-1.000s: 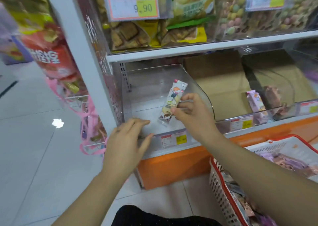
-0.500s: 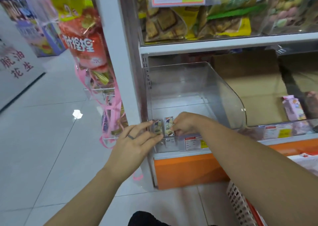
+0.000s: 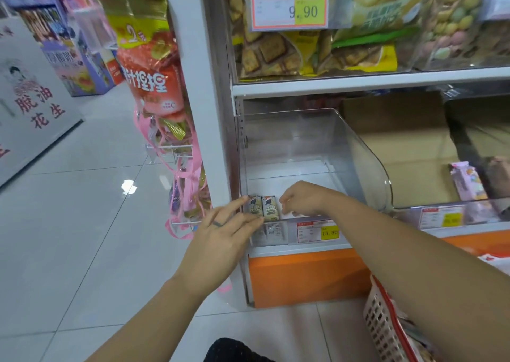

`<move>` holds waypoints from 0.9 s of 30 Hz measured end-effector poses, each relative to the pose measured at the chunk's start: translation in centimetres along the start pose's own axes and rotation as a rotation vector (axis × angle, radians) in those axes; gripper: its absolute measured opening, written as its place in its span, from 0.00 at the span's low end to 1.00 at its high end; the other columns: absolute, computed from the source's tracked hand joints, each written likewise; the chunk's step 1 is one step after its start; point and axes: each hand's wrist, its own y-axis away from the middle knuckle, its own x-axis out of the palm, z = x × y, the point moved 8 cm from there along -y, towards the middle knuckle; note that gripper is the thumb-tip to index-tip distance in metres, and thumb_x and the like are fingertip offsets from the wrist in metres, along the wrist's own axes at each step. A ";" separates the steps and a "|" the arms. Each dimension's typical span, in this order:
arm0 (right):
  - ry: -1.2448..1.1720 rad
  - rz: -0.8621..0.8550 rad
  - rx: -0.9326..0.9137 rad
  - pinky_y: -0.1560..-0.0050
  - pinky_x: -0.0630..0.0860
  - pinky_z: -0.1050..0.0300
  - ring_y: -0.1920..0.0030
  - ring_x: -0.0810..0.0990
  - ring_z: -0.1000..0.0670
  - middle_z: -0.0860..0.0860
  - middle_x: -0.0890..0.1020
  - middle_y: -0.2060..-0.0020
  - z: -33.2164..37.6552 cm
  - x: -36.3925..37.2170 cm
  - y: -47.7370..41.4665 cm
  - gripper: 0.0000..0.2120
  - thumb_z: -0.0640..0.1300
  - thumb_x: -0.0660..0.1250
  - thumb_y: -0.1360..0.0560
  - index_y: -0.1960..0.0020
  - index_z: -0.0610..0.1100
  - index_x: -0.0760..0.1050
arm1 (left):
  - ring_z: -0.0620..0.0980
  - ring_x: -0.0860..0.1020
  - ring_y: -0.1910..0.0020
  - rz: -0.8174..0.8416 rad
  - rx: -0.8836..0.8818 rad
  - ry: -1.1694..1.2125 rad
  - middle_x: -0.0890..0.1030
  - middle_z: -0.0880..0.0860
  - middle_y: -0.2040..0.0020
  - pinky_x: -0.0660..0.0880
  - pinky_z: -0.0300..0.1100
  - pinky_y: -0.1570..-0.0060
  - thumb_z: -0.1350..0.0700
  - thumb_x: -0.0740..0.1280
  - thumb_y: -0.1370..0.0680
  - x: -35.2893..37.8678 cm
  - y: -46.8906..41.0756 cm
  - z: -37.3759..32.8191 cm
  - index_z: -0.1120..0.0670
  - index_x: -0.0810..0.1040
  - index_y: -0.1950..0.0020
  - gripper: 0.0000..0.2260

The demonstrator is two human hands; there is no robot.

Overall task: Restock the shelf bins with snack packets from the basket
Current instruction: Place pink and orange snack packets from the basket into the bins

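Observation:
Two small snack packets, the left one (image 3: pixel 255 208) and the right one (image 3: pixel 270 208), stand upright side by side in the front left corner of a clear plastic shelf bin (image 3: pixel 358 155). My left hand (image 3: pixel 223 233) is open, its fingers stretched along the bin's front and touching the left packet. My right hand (image 3: pixel 299 199) reaches into the bin, and its curled fingertips pinch the right packet's right edge. The white basket with a red rim (image 3: pixel 382 317) sits on the floor at the lower right, mostly hidden by my right forearm.
A price tag reading 15.80 (image 3: pixel 317 230) is on the bin's front. The neighbouring bin holds a pink packet (image 3: pixel 467 181) in front of brown cardboard (image 3: pixel 400 146). Biscuit bags (image 3: pixel 276 50) fill the shelf above. Hanging snack bags (image 3: pixel 150 83) flank the shelf post above the tiled floor.
My right hand brought the packet down into the bin's front left corner beside another packet. My left hand moved in against the packets. The view swung left.

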 end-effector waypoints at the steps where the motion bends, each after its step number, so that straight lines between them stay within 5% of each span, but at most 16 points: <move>1: -0.027 -0.062 -0.035 0.45 0.69 0.60 0.38 0.76 0.46 0.44 0.78 0.39 0.0 -0.8 0.8 0.15 0.40 0.64 0.23 0.37 0.38 0.76 | 0.53 0.69 0.35 -0.013 -0.013 0.005 0.81 0.50 0.46 0.65 0.46 0.43 0.65 0.70 0.34 0.0 0.0 -0.3 0.54 0.80 0.42 0.21; 5: -0.147 -0.346 -0.203 0.57 0.68 0.77 0.47 0.78 0.53 0.52 0.80 0.47 -1.0 -3.8 5.6 0.12 0.41 0.63 0.22 0.40 0.45 0.78 | 0.53 0.72 0.37 -0.096 0.007 0.101 0.79 0.51 0.43 0.67 0.46 0.40 0.64 0.66 0.30 -0.4 -0.2 -3.6 0.53 0.78 0.41 0.19; 8: -0.273 -0.516 -0.287 0.58 0.70 0.75 0.57 0.78 0.55 0.57 0.80 0.60 -3.7 -5.2 10.9 0.07 0.39 0.66 0.23 0.47 0.47 0.79 | 0.51 0.74 0.41 -0.077 0.060 0.222 0.79 0.49 0.45 0.66 0.43 0.43 0.62 0.63 0.28 0.8 -1.4 -7.2 0.51 0.76 0.42 0.16; 13: -0.299 -0.649 -0.171 0.58 0.71 0.73 0.60 0.78 0.61 0.55 0.81 0.63 -12.5 -5.3 17.7 0.07 0.36 0.68 0.25 0.52 0.47 0.79 | 0.48 0.77 0.49 0.081 0.128 0.402 0.79 0.46 0.48 0.69 0.40 0.49 0.58 0.63 0.27 6.2 -3.4 -14.2 0.49 0.76 0.44 0.12; 16: -0.276 -0.643 -0.001 0.61 0.69 0.76 0.63 0.76 0.69 0.59 0.79 0.63 -19.4 -3.7 20.3 0.07 0.38 0.68 0.25 0.51 0.48 0.77 | 0.47 0.78 0.52 0.245 0.111 0.502 0.78 0.44 0.50 0.74 0.42 0.52 0.57 0.62 0.27 10.0 -4.3 -18.2 0.48 0.79 0.46 0.12; 20: -0.267 -0.556 0.228 0.67 0.70 0.66 0.66 0.77 0.55 0.49 0.79 0.64 -27.7 0.3 23.3 0.05 0.41 0.65 0.22 0.50 0.51 0.75 | 0.47 0.77 0.48 0.448 0.081 0.545 0.78 0.43 0.47 0.73 0.41 0.49 0.56 0.63 0.25 14.7 -4.2 -22.3 0.47 0.79 0.44 0.12; 22: -0.281 -0.524 0.318 0.61 0.73 0.51 0.61 0.78 0.40 0.44 0.80 0.62 -31.0 2.7 24.2 0.08 0.42 0.64 0.21 0.52 0.56 0.74 | 0.45 0.72 0.40 0.542 0.087 0.552 0.75 0.42 0.40 0.69 0.39 0.43 0.56 0.62 0.22 16.6 -3.9 -24.0 0.45 0.76 0.38 0.14; 27: -0.219 -0.301 0.467 0.50 0.75 0.55 0.51 0.80 0.45 0.45 0.82 0.50 -36.0 9.4 24.2 0.10 0.42 0.62 0.21 0.42 0.46 0.78 | 0.50 0.53 0.24 0.852 0.101 0.491 0.57 0.47 0.23 0.60 0.47 0.28 0.49 0.57 0.19 21.1 -1.9 -26.8 0.43 0.62 0.26 0.21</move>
